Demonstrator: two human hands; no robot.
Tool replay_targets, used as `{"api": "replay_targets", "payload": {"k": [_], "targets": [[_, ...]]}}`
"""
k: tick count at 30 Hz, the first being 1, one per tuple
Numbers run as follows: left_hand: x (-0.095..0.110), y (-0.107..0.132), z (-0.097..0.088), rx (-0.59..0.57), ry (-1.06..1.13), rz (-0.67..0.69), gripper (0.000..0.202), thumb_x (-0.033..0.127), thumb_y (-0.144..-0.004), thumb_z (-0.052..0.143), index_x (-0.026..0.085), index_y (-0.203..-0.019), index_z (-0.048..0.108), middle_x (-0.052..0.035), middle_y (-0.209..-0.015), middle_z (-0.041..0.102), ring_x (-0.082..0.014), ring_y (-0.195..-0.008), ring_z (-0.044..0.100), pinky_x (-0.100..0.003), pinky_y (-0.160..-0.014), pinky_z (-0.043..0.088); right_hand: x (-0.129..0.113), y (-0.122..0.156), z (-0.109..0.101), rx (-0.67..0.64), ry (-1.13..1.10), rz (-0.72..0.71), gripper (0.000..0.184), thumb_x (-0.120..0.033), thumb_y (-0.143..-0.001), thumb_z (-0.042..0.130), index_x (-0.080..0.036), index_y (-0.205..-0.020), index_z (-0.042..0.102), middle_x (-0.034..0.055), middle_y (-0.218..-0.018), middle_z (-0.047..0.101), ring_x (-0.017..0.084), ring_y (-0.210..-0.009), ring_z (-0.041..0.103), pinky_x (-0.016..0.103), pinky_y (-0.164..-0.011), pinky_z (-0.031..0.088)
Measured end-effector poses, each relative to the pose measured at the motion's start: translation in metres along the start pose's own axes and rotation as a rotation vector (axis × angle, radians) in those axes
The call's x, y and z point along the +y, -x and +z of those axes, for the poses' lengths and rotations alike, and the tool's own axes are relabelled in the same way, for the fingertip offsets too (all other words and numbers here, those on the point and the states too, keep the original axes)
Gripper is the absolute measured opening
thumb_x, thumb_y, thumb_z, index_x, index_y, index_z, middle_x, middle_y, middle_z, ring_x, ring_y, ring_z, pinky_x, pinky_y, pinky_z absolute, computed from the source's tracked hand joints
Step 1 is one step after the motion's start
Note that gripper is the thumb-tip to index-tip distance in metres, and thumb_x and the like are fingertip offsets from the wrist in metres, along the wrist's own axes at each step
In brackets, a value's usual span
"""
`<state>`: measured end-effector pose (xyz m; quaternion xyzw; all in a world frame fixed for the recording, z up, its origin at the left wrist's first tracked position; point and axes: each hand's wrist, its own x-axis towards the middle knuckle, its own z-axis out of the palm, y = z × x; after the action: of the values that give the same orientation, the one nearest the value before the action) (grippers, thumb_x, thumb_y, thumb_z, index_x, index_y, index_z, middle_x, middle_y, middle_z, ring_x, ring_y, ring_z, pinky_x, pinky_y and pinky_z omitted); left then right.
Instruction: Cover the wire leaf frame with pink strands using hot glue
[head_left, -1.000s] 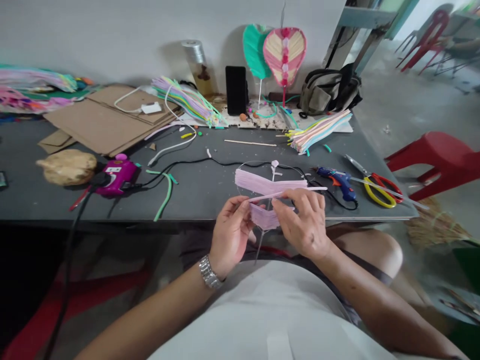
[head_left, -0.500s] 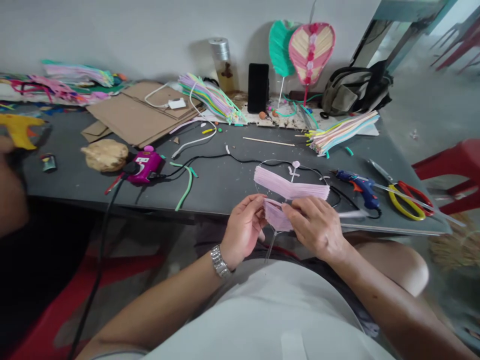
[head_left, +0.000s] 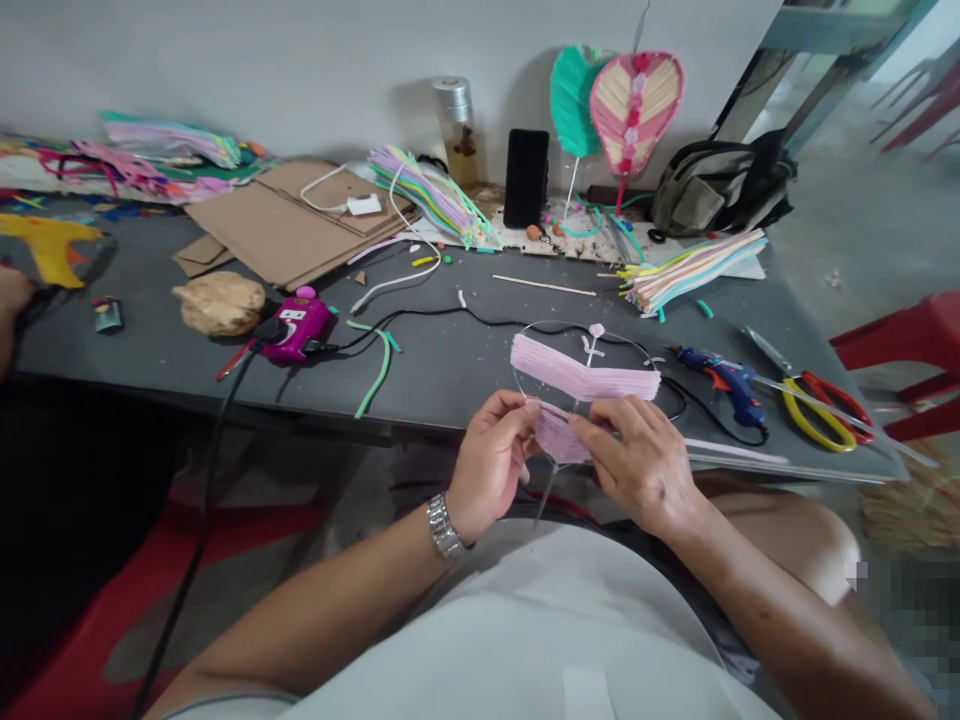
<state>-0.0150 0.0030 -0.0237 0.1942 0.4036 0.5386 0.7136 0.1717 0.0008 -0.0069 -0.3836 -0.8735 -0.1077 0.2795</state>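
A heart-shaped wire fan frame, part-filled with pale pink pipe cleaners (head_left: 555,368), lies over the table's front edge, its wire handle pointing toward my lap. My left hand (head_left: 495,445) pinches the frame's left side, thumb and fingers pressed together at the lower pink band. Across from it, my right hand (head_left: 637,455) presses fingertips on the lower band near the middle. A loose pale pink pipe cleaner (head_left: 735,450) runs out to the right from under that hand. A small pink knob (head_left: 596,330) tops the central stem. The fingers hide part of the lower band.
To the right lie a blue glue gun (head_left: 724,385) and scissors (head_left: 817,410). A purple power socket (head_left: 296,325), cardboard (head_left: 277,235) and pipe-cleaner bundles (head_left: 690,272) are farther off. Finished fans (head_left: 637,110) lean on the wall. Another person's hand (head_left: 11,300) is near a yellow glue gun (head_left: 52,245).
The view has shifted slightly. My right fingers remain on the lower band, and the loose pipe cleaner's tail now shows longer to the right. The other person's hand and yellow glue gun have shifted.
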Motion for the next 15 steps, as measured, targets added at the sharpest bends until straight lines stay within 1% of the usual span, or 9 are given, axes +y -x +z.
{"api": "replay_targets", "payload": {"k": [3,6,9,12,15], "targets": [[0.001,0.0,0.0,0.019,0.007,0.002,0.032,0.032,-0.072,0.086,0.019,-0.08,0.058,0.0067,-0.061,0.057,-0.0087,-0.052,0.056,-0.022,-0.055,0.051,-0.002,-0.001,-0.001,-0.011,-0.057,0.027,0.023,-0.009,-0.098,0.053,-0.019,-0.094,0.073,0.0068,-0.087,0.064,0.02,-0.078,0.051,0.033,-0.066,0.038],[0.002,0.002,0.002,0.022,-0.002,-0.008,0.03,0.032,-0.072,0.085,0.019,-0.078,0.059,0.0065,-0.06,0.055,-0.0086,-0.051,0.054,-0.021,-0.053,0.049,-0.003,-0.001,-0.001,-0.033,-0.103,0.044,0.026,-0.007,-0.098,0.051,-0.019,-0.09,0.072,0.0066,-0.086,0.063,0.02,-0.078,0.053,0.033,-0.068,0.039],[0.002,0.003,0.005,0.003,-0.023,-0.045,0.029,0.035,-0.072,0.085,0.017,-0.081,0.065,0.0036,-0.064,0.06,-0.0101,-0.056,0.058,-0.022,-0.055,0.05,-0.001,0.0,0.001,-0.074,-0.142,0.066,0.026,-0.007,-0.097,0.051,-0.019,-0.089,0.072,0.0065,-0.087,0.064,0.02,-0.079,0.054,0.033,-0.071,0.041],[0.0,0.002,0.008,-0.036,-0.098,-0.102,0.035,0.042,-0.071,0.087,0.014,-0.085,0.072,-0.001,-0.071,0.066,-0.0125,-0.062,0.061,-0.024,-0.057,0.052,0.002,0.001,0.003,-0.086,-0.17,0.075,0.025,-0.006,-0.097,0.05,-0.018,-0.089,0.071,0.0074,-0.089,0.065,0.02,-0.081,0.056,0.033,-0.072,0.043],[-0.003,0.0,0.011,-0.071,-0.147,-0.139,0.04,0.048,-0.07,0.087,0.012,-0.083,0.075,-0.0014,-0.067,0.065,-0.0133,-0.059,0.059,-0.025,-0.055,0.051,0.004,0.003,0.002,-0.081,-0.176,0.082,0.025,-0.006,-0.097,0.05,-0.018,-0.09,0.071,0.0083,-0.09,0.066,0.021,-0.083,0.059,0.033,-0.074,0.045]]}}
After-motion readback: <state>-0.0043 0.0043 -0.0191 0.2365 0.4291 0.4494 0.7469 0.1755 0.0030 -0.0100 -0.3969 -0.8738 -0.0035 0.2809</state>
